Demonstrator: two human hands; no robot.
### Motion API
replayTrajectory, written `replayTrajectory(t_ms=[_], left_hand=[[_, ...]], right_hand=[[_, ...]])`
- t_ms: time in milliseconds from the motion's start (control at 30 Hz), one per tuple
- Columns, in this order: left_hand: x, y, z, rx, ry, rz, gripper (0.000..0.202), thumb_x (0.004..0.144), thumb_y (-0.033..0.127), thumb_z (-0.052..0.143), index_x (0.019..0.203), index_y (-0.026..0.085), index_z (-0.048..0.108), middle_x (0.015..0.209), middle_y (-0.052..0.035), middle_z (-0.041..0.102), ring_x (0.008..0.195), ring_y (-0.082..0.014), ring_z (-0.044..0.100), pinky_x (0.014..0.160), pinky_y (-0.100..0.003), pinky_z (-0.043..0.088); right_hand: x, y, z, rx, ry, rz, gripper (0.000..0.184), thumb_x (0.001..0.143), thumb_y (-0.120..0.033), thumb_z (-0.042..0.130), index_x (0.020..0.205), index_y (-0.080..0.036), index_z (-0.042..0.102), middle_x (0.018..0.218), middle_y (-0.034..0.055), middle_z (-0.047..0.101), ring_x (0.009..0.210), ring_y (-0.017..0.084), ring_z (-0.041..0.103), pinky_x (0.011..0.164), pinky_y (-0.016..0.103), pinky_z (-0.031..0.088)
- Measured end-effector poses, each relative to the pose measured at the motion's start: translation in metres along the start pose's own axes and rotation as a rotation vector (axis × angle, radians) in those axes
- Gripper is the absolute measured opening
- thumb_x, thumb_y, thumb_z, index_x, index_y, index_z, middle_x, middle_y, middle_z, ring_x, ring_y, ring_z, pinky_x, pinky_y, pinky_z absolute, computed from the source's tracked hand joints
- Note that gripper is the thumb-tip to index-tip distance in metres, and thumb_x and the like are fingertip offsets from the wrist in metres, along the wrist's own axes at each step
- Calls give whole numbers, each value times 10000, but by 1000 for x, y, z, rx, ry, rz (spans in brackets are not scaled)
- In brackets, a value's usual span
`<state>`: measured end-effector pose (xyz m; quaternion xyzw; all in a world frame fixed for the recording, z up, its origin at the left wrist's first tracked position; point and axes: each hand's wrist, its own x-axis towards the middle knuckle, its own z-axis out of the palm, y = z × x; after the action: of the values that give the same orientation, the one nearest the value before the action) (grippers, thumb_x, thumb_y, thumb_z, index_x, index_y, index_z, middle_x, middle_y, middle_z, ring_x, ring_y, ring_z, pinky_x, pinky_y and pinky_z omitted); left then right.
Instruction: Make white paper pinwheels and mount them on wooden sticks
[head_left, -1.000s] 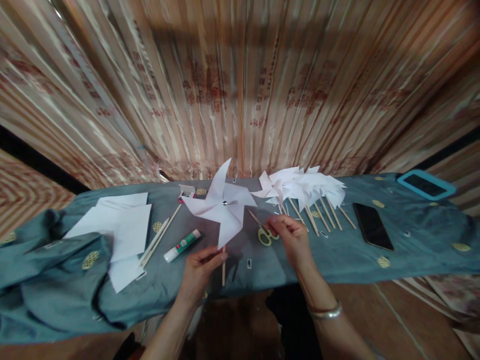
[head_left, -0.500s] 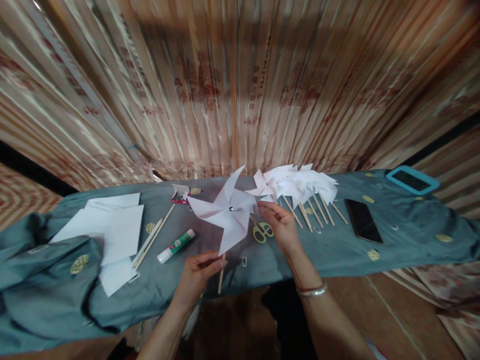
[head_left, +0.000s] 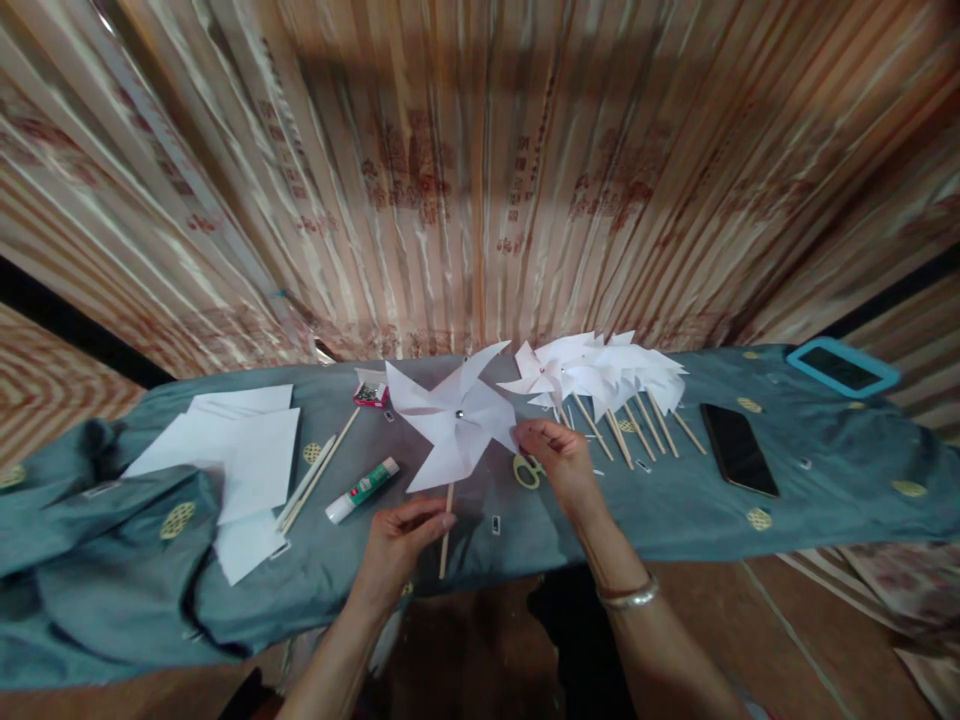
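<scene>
A white paper pinwheel (head_left: 459, 440) with a shiny pin at its centre is held upright over the table. My left hand (head_left: 401, 545) is closed around its wooden stick, just below the blades. At the right, the fingertips of my right hand (head_left: 559, 455) pinch together at the tip of one blade. Scissors with yellow-green handles (head_left: 526, 472) lie partly hidden behind that hand. A glue stick (head_left: 363, 490) rests on the cloth to the left of the pinwheel. Several more paper pinwheels (head_left: 600, 370) lie overlapping behind my right hand, their sticks pointing toward me.
White paper sheets (head_left: 259, 450) lie at the left beside loose sticks (head_left: 319, 475). An open small box of pins (head_left: 370, 390) is behind the glue stick. To the right are a black phone (head_left: 740, 450) and a blue-framed tablet (head_left: 844, 367). Grey-green cloth (head_left: 675, 510) covers the table before a curtain.
The pinwheel's blades have turned about the pin, and my right hand has stayed at a blade tip. My left hand still grips the stick. The view has shifted slightly.
</scene>
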<state>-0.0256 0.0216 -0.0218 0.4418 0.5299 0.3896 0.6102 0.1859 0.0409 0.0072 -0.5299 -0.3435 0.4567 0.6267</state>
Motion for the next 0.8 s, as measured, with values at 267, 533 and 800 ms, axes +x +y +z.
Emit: replayTrajectory(t_ms=[267,533,800], left_hand=[[-1,5,3,-2,39,6,254,516,351,807,694,172,775,703,-54,724,670,-195,640,672,-297,518],[0,3,3,-17,61,49,249,507,363,823,676,187,772,702,-39,719,666,-178,617,646,-279,508],[1,3,5,-18,95,50,274,488,358,840,683,176,777,720,-56,726,684,-190,638,668,-285,529]], right_hand=[[-8,1,4,-18,-58,31,274,561,-429,817,595,-190,687,524,-31,577,508,95,453,501,239,333],[-14,2,11,12,-111,65,249,566,-407,820,574,-193,693,547,-20,611,551,104,506,548,238,404],[-26,6,22,104,-144,136,210,571,-364,833,585,-198,705,548,-19,635,543,114,551,569,243,460]])
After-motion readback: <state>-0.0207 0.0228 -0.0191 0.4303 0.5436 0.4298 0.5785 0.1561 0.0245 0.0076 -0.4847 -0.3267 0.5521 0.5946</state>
